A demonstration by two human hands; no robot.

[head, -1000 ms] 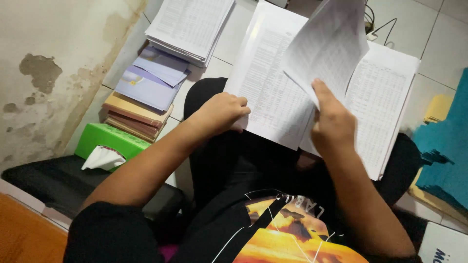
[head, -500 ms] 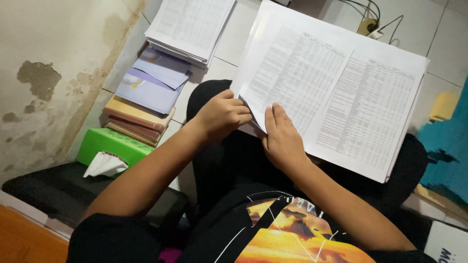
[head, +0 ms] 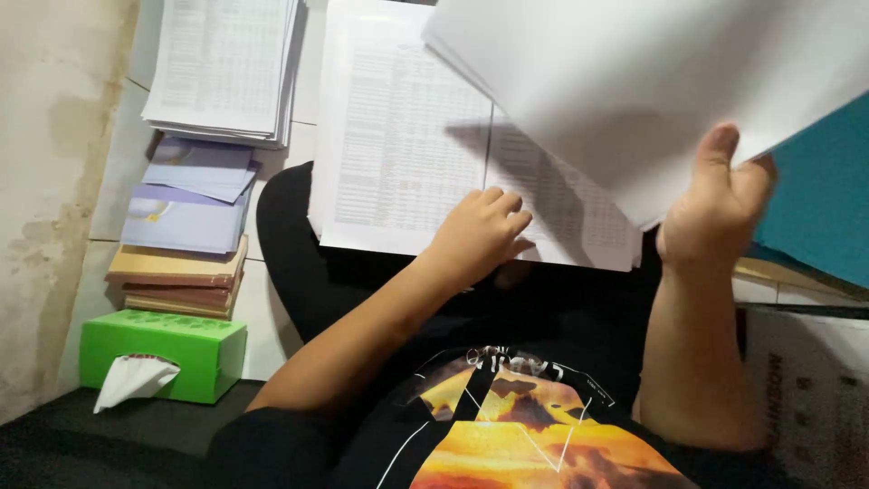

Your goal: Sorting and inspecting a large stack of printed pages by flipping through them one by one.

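A stack of white printed sheets with dense tables (head: 398,136) lies across my lap. My left hand (head: 480,231) rests knuckles up on its lower edge, fingers curled on the paper. My right hand (head: 720,204) is raised at the right, thumb up, pinching a white sheet (head: 652,81) that is lifted and turned over, its blank side facing me. The lifted sheet casts a shadow on the pages beneath and hides the top right of the stack.
On the tiled floor at left: another pile of printed sheets (head: 226,63), purple booklets (head: 190,195) on brown books (head: 176,281), and a green tissue box (head: 163,353). A teal folder (head: 819,195) is at right. A stained wall (head: 54,181) runs along the left.
The right hand went from pressing flat on the stack to lifting a sheet up and over to the right. The view moved closer. The left hand stayed on the lower edge.
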